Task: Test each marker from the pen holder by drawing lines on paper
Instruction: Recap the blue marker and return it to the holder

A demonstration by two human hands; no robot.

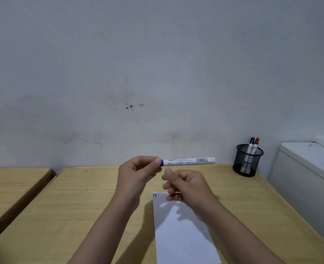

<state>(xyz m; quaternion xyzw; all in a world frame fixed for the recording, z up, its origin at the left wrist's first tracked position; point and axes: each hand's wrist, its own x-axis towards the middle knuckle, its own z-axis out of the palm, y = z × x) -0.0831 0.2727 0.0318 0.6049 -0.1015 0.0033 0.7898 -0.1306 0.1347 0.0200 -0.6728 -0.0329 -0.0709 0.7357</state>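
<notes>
My left hand [138,173] grips the blue cap end of a white marker [188,161], which lies level in the air and points right. Just below it hovers my right hand [184,184], fingers loosely curled and apart, touching nothing. Under that hand a white sheet of paper [182,231] lies on the wooden desk [84,210]; short red and blue lines mark its top left corner. At the back right stands a black mesh pen holder [248,161] with a black-capped marker [251,146] and a red-capped marker [255,146] upright in it.
A grey-white wall runs behind the desk. A second wooden desk [12,184] sits to the left across a dark gap. A white box-like appliance [308,174] stands against the desk's right edge, close to the pen holder.
</notes>
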